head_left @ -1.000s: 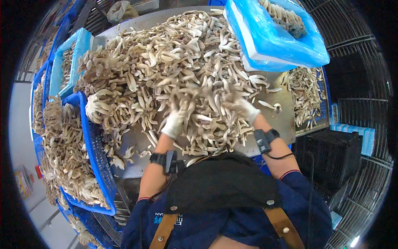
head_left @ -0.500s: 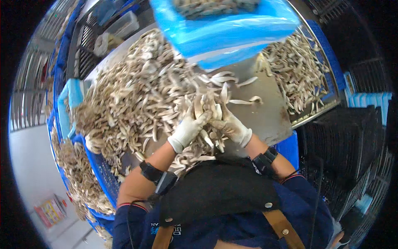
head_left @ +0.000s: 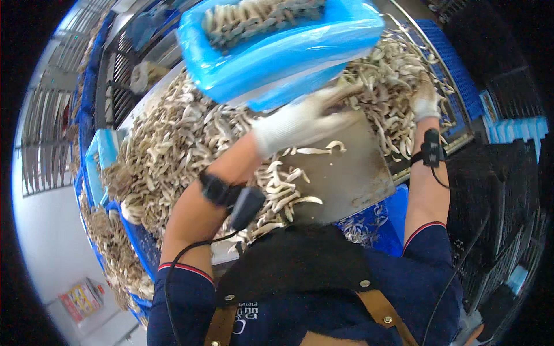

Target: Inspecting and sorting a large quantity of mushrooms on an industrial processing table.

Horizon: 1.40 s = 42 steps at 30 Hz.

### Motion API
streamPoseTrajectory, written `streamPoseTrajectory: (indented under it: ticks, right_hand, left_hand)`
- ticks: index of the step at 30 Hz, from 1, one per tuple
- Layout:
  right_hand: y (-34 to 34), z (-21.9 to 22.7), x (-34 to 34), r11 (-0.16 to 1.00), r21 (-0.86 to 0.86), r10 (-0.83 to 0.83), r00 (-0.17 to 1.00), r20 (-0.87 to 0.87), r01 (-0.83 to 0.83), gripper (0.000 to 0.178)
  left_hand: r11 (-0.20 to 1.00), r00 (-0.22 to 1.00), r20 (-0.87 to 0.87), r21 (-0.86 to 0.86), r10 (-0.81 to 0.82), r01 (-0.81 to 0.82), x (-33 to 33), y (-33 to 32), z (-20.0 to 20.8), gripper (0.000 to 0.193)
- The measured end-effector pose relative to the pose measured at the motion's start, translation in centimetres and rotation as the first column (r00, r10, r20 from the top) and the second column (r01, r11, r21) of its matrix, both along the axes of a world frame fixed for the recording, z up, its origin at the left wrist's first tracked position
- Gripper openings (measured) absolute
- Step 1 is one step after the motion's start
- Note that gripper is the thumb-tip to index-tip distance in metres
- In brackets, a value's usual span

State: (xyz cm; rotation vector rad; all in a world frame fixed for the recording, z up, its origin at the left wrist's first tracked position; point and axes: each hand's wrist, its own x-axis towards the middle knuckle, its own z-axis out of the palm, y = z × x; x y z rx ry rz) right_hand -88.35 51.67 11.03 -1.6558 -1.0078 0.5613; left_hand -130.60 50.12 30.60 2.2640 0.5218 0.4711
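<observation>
My left hand [head_left: 309, 122], in a white glove, reaches right across the metal work surface. Its fingers are stretched out and blurred by motion, and nothing shows in its grasp. Over the right-hand pile of mushrooms [head_left: 398, 124] lies my right hand [head_left: 426, 101], also gloved, fingers extended and partly blending with the mushrooms. A large heap of loose mushrooms [head_left: 167, 144] covers the left of the surface. Several longer pale mushrooms [head_left: 283, 187] lie close to my apron. Beyond my left hand sits a blue-lined box [head_left: 277, 69] holding mushrooms in rows [head_left: 262, 20].
The bare metal surface [head_left: 346, 173] lies between the two piles. Below its near edge, a blue crate [head_left: 398, 213] holds scraps. More mushrooms fill blue crates [head_left: 112, 248] at lower left. Black crates [head_left: 461, 202] stand at the right.
My hands were together over mushrooms at the middle. They have parted: the right moved to the right-hand pile, the left up and rightward. The blue-lined box appears lower and further left.
</observation>
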Motion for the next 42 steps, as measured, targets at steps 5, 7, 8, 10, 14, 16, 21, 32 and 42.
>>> streamPoseTrajectory:
  ticks: [5,7,8,10,14,16,21,32,42]
  right_hand:
    - [-6.7,4.8,-18.6,0.953,0.141,0.295,0.921,-0.253,-0.267,0.043]
    - [-12.4,-0.5,-24.4,0.836,-0.281,0.532,0.82,0.212,-0.471,0.07]
    - [-15.3,-1.9,-26.9,0.73,-0.283,0.679,0.614,0.403,-0.622,0.091]
    - [-17.6,2.2,-34.2,0.322,-0.833,0.934,0.011,0.356,-0.451,0.108]
    - [-22.7,-4.6,-40.4,0.416,-0.515,0.872,0.168,0.46,-0.75,0.116]
    - [-19.2,-4.0,-46.6,0.475,-0.283,0.87,0.394,0.297,-0.833,0.106]
    - [-8.8,6.5,-51.9,0.053,-0.756,0.968,-0.151,0.198,-0.652,0.078]
    - [4.4,2.3,-62.8,0.475,-0.714,0.861,0.102,0.499,-0.514,0.075]
    - [1.6,8.4,-58.9,-0.465,-0.758,0.837,-0.505,-0.209,-0.457,0.063]
  left_hand:
    - [0.597,0.635,-0.48,-0.253,0.606,-0.761,-28.5,-8.6,-7.6,0.078]
    - [0.569,0.49,-0.613,-0.08,0.619,-0.818,-35.5,-17.8,-12.0,0.092]
    - [0.568,0.474,-0.587,-0.028,0.657,-0.822,-38.3,-23.4,-14.7,0.098]
    - [0.469,0.414,-0.683,-0.117,0.602,-0.875,-38.8,-31.7,-19.0,0.102]
    - [0.566,0.53,-0.465,-0.072,0.709,-0.821,-29.0,-25.9,-17.2,0.094]
    - [0.536,0.516,-0.254,0.013,0.818,-0.844,-29.8,-25.4,-20.7,0.086]
    - [0.578,0.585,-0.516,-0.197,0.626,-0.792,-34.5,-17.3,-14.6,0.082]
    - [0.222,0.27,-0.572,-0.155,0.774,-0.963,-37.4,-7.6,-16.9,0.086]
    - [0.657,0.842,-0.216,-0.541,0.494,-0.524,-38.6,-18.4,-14.9,0.064]
